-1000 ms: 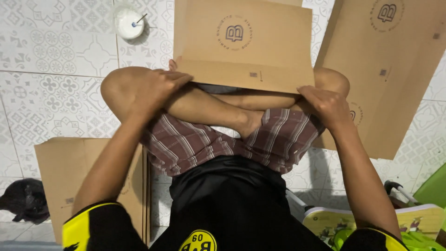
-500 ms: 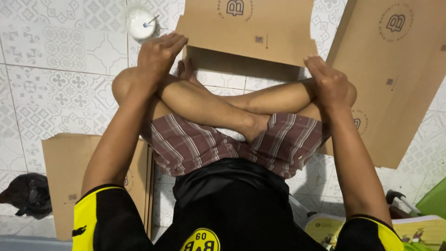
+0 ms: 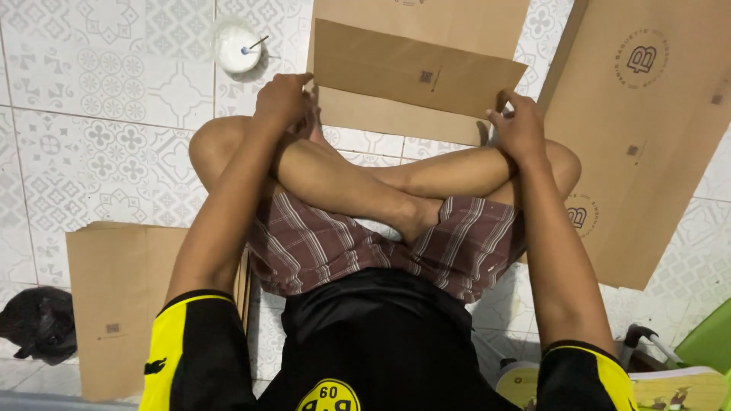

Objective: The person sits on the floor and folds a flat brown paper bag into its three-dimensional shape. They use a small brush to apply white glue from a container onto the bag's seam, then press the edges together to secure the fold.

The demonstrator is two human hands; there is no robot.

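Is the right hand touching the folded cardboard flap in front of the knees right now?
Touching. The head view shows the right hand with its fingers pinching the lower right corner of the cardboard flap, no gap between them. The left hand grips the flap's left edge.

White round container with a small stick (image 3: 239, 49) on patterned tile floor (image 3: 91, 129), large flat cardboard sheet (image 3: 647, 137) at right, another cardboard sheet (image 3: 122, 304) lower left, black bag (image 3: 34, 323), green chair edge (image 3: 708, 342)

1. A folded cardboard box (image 3: 415, 72) lies on the floor (image 3: 99, 137) before the crossed legs.
2. A small bowl (image 3: 238, 49) sits left of it.
3. A flat cardboard sheet (image 3: 647, 137) lies right; cardboard stack (image 3: 122, 304) lies left, nearer.
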